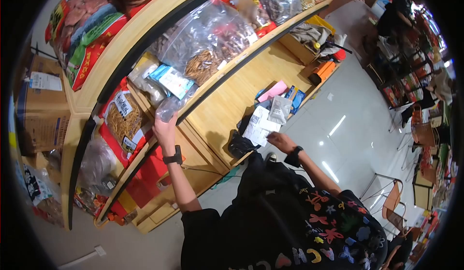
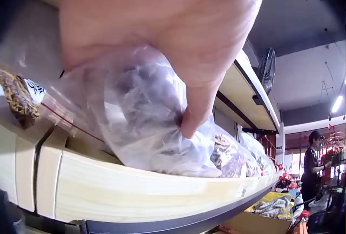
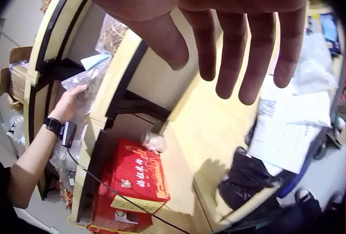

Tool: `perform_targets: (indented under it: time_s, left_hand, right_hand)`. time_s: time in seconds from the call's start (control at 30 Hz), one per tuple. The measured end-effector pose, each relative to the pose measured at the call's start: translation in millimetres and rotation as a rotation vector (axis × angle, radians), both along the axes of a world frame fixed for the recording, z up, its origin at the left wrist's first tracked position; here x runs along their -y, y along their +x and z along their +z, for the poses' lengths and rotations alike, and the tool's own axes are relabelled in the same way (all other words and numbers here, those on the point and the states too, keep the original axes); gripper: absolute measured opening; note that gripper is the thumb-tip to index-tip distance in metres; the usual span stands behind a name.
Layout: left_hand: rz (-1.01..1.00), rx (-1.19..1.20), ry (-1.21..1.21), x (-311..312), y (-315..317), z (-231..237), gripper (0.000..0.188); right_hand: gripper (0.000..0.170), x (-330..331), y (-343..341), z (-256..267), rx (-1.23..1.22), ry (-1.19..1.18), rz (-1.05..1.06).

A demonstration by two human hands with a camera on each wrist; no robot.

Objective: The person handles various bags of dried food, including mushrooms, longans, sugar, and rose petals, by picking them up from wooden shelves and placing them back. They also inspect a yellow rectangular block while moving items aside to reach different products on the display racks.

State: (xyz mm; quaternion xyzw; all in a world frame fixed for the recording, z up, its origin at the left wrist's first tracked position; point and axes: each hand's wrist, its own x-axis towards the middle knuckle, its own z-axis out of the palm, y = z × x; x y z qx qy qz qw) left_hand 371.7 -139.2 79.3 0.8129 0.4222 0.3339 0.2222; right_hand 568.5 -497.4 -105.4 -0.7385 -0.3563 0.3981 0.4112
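My left hand (image 1: 165, 131) grips a clear plastic bag (image 1: 169, 106) at the shelf's front edge; in the left wrist view the thumb presses into the crumpled bag (image 2: 146, 120). A blue and white packet (image 1: 171, 80) lies right beside it, near a big clear bag of brown sticks (image 1: 205, 62). My right hand (image 1: 282, 142) is held over the lower shelf's edge by white printed papers (image 1: 260, 125), and in the right wrist view the hand (image 3: 232, 34) has its fingers spread and holds nothing. A black plastic bag (image 3: 246, 177) lies below the papers (image 3: 284, 131).
A red bag of dried strips (image 1: 124, 118) stands left of my left hand. On the lower shelf (image 1: 217, 120) are a grey-white packet (image 1: 280, 109) and a pink item (image 1: 272, 91). A red box (image 3: 135, 180) sits in a lower compartment. Chairs (image 1: 392, 200) stand at the right.
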Motion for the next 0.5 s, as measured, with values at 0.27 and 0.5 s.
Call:
perform_targets:
  time_s: [0.27,0.5]
  left_hand:
    - [-0.05,0.185,-0.12,-8.1,-22.1,-3.8,0.041]
    - [-0.036,0.178,-0.013,-4.8,-39.8,-11.9,0.042]
  right_hand:
    - [0.044,-152.2,-18.2,123.1,0.163,0.418,0.051]
    - [0.068,-255.7,-44.9,165.5,0.528,0.63,0.152]
